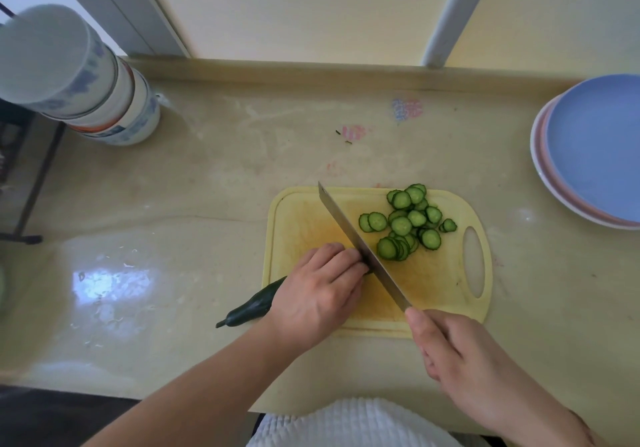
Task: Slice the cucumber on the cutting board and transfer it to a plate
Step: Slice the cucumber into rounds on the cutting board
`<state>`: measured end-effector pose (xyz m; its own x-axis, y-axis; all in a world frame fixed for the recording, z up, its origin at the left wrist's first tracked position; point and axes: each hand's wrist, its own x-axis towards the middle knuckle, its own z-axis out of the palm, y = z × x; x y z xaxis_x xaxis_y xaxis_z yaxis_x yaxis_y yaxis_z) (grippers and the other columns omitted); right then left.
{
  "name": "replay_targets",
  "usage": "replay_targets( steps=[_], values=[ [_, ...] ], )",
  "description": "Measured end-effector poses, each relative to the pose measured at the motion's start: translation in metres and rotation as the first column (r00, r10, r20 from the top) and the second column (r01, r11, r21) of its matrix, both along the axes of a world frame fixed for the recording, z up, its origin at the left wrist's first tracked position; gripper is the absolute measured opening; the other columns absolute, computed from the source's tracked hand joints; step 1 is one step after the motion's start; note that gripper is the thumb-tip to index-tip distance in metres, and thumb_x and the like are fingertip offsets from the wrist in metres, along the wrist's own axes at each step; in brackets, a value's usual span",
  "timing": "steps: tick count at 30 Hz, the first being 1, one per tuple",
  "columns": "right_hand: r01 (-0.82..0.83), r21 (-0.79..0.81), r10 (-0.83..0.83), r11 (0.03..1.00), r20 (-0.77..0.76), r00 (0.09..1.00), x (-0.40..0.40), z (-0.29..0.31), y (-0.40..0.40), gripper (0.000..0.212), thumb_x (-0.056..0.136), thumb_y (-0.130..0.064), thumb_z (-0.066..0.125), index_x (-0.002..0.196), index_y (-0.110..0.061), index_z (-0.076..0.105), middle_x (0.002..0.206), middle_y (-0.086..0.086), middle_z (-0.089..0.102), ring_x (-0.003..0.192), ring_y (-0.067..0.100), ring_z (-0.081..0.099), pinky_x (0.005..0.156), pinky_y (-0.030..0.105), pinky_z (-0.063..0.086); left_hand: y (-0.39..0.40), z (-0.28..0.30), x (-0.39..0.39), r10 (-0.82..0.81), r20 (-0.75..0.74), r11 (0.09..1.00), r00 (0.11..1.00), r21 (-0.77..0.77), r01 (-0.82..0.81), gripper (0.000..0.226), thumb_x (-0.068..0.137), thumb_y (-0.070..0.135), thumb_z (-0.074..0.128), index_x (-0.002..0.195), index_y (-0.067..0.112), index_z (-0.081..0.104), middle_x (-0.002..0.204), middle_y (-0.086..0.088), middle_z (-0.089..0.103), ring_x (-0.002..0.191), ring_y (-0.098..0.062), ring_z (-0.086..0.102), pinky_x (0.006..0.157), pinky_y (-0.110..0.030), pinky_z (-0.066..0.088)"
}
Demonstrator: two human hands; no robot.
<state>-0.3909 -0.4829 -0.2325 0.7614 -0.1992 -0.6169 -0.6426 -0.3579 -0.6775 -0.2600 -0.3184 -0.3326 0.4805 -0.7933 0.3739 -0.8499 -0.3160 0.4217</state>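
Note:
A dark green cucumber (251, 306) lies across the left edge of the yellow cutting board (436, 283), its stem end hanging over the counter. My left hand (318, 290) holds it down with curled fingers, hiding its cut end. My right hand (460, 353) grips the handle of a long knife (360, 242), whose blade runs diagonally across the board and stands against my left fingers. Several cucumber slices (405, 221) are heaped on the board to the right of the blade. A blue plate (599, 145) sits on top of a stack at the far right.
A tall stack of bowls (86, 79) stands at the back left of the beige counter (207, 186). A low ledge and wall run along the back. A dark wire rack is at the far left edge.

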Motion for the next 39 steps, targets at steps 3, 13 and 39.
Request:
replay_targets(
  steps=[3, 13, 39],
  values=[
    [-0.006, -0.013, 0.006, 1.000, -0.001, 1.000, -0.002, -0.002, 0.002, 0.059, 0.083, -0.071, 0.028, 0.064, -0.016, 0.036, 0.051, -0.005, 0.030, 0.048, 0.009, 0.027, 0.052, 0.032, 0.030, 0.000, 0.000, 0.000, -0.002, 0.009, 1.000, 1.000, 0.007, 0.002, 0.015, 0.098, 0.014, 0.064, 0.105, 0.006, 0.075, 0.110, -0.007, 0.070, 0.100, -0.030, 0.065, 0.081, -0.041, 0.055],
    [0.042, 0.071, -0.037, 0.997, -0.072, 0.997, 0.018, -0.024, 0.002, 0.057, 0.087, -0.065, 0.026, 0.065, -0.014, 0.037, 0.040, -0.007, 0.035, 0.033, 0.004, 0.032, 0.039, 0.011, 0.026, 0.001, 0.000, -0.002, 0.007, 0.002, 1.000, 1.000, -0.003, -0.007, 0.012, 0.094, 0.011, 0.069, 0.104, 0.006, 0.074, 0.109, -0.007, 0.069, 0.100, -0.029, 0.065, 0.084, -0.039, 0.055],
    [-0.007, 0.054, 0.009, 0.998, -0.027, 1.000, 0.015, -0.025, 0.006, 0.062, 0.081, -0.073, 0.025, 0.064, -0.015, 0.038, 0.045, -0.005, 0.034, 0.042, 0.008, 0.031, 0.049, 0.027, 0.032, 0.000, -0.002, -0.003, 0.021, -0.015, 1.000, 1.000, -0.017, -0.021, 0.011, 0.095, 0.011, 0.068, 0.101, 0.005, 0.074, 0.108, -0.007, 0.070, 0.101, -0.028, 0.065, 0.082, -0.039, 0.054]
  ],
)
